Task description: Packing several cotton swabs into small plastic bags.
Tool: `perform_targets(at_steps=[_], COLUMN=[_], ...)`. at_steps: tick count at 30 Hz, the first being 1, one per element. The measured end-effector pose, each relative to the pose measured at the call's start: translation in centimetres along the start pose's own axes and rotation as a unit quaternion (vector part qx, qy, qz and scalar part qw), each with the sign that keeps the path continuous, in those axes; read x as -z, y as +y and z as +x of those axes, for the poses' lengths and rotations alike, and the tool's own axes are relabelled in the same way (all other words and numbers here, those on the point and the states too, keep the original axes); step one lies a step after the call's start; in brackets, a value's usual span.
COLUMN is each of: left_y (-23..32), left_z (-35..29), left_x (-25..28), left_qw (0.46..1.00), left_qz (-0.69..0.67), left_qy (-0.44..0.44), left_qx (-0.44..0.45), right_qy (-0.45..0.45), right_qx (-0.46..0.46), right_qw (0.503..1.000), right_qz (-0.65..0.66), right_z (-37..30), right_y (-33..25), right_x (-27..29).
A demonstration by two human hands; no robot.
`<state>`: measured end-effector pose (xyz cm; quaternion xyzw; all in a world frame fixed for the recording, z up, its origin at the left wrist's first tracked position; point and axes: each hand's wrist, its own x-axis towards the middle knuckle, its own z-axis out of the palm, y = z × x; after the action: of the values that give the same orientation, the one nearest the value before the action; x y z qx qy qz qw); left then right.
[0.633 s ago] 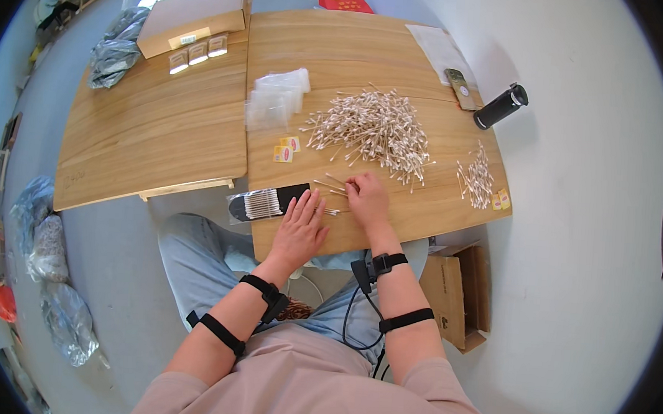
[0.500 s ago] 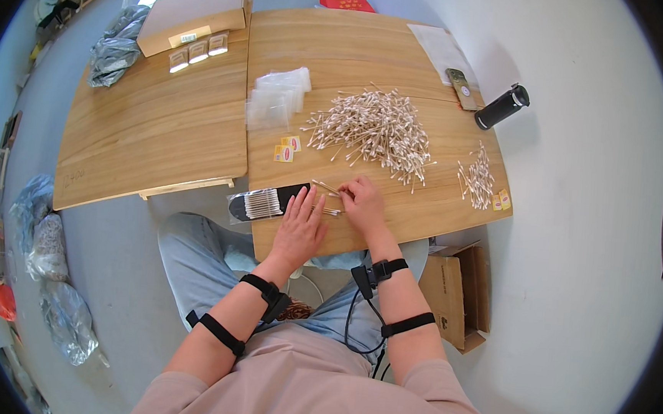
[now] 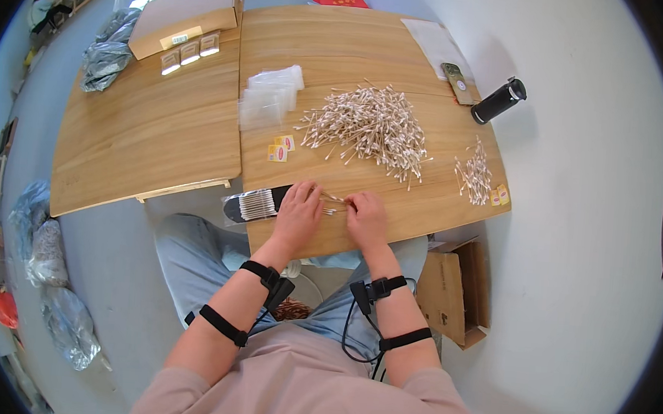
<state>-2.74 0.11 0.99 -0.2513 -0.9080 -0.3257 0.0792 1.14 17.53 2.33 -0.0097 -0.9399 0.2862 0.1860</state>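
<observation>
My left hand (image 3: 298, 214) rests at the table's front edge with its fingers curled at the left ends of a few cotton swabs (image 3: 333, 199). Facing it, my right hand (image 3: 367, 220) pinches the other ends of these swabs between thumb and fingers. Left of my left hand lies a dark, flat, round-ended piece (image 3: 280, 194), partly under my fingers. On it is a clear bag with a row of cotton swabs (image 3: 256, 204) set side by side. Beyond my hands is a large loose heap of cotton swabs (image 3: 375, 125).
Clear plastic bags (image 3: 268, 99) and small yellow-white cards (image 3: 278, 152) lie left of the heap. At right are a smaller swab pile (image 3: 474, 175), a black bottle (image 3: 499, 102) and a phone (image 3: 455, 83). A cardboard box (image 3: 185, 16) stands far left; another box (image 3: 444, 296) is below.
My left hand's fingers have gone from lying flat to curling at the swabs. The right hand has come down slightly, and the angled swab now lies closer in between both hands.
</observation>
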Motion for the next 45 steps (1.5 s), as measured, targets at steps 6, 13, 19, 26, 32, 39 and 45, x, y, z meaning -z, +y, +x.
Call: perform_targets(at_steps=[6, 13, 19, 26, 32, 39, 45], left_y=[0.8, 1.0, 0.7, 0.9, 0.7, 0.9, -0.1], left_z=[-1.1, -1.7, -2.0, -1.9, -1.9, -1.7, -2.2], left_x=[0.5, 0.6, 0.2, 0.8, 1.0, 0.9, 0.4], left_qw=[1.0, 0.999, 0.998, 0.999, 0.998, 0.996, 0.998], left_qz=[-0.005, -0.011, 0.028, -0.007, -0.043, -0.053, -0.02], left_qy=[0.019, 0.041, 0.013, 0.022, 0.052, 0.07, 0.055], left_qx=[0.001, -0.026, -0.05, -0.041, -0.017, -0.017, 0.0], right_qy=[-0.054, 0.005, 0.018, 0.017, -0.036, -0.018, -0.027], right_qx=[-0.045, -0.023, -0.01, 0.019, 0.021, -0.099, 0.016], right_qw=[0.994, 1.0, 0.995, 0.998, 0.997, 0.988, 0.998], right_qz=[0.087, 0.015, -0.1, -0.058, 0.064, 0.118, 0.053], right_z=[0.0, 4.1, 7.4, 4.2, 2.4, 3.8, 3.9], right_y=[-0.8, 0.5, -0.2, 1.5, 0.0, 0.7, -0.6], right_x=[-0.5, -1.0, -2.8, -3.0, -1.5, -1.3, -1.3])
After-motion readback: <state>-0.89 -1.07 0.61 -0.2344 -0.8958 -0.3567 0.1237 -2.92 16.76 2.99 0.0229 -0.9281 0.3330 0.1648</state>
